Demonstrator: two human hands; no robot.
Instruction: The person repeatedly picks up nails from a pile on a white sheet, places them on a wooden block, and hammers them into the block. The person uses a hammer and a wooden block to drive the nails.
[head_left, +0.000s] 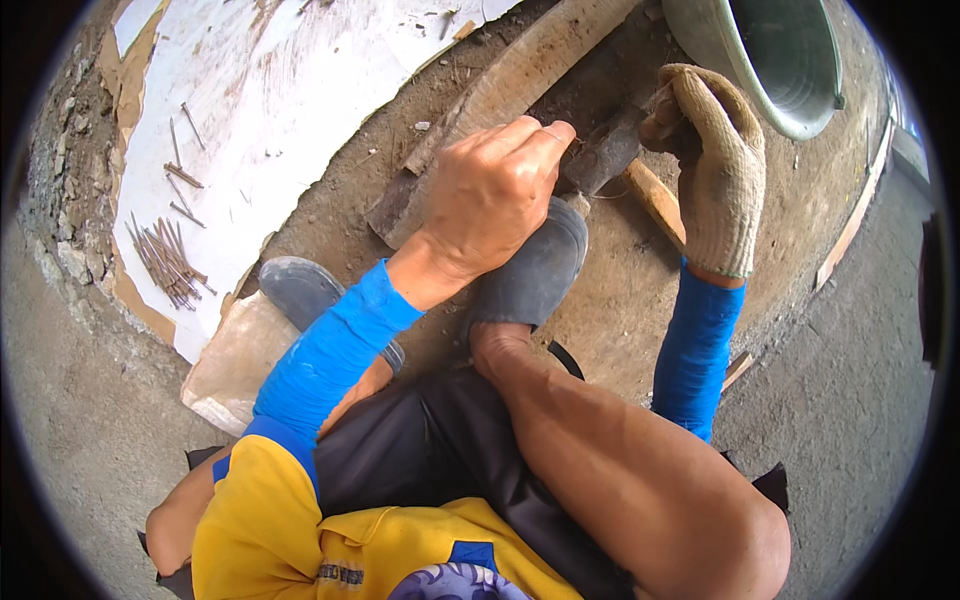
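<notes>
My left hand is bare and curled, thumb and fingers drawn together over the ground beside a weathered wooden beam. Whatever may be between its fingertips is hidden or too small to make out. To its right, my right hand wears a knitted cotton glove, its fingers bent inward and shaded; I cannot tell what they hold. Between the two hands lies a hammer with a dark metal head and a wooden handle that runs down behind the glove. A thin wire-like curve shows near the head.
A white sheet at the left bears a pile of nails and several loose nails. A plastic bucket lies tilted at the upper right. My dark shoes rest on the dirt near the beam. A wood strip edges the concrete.
</notes>
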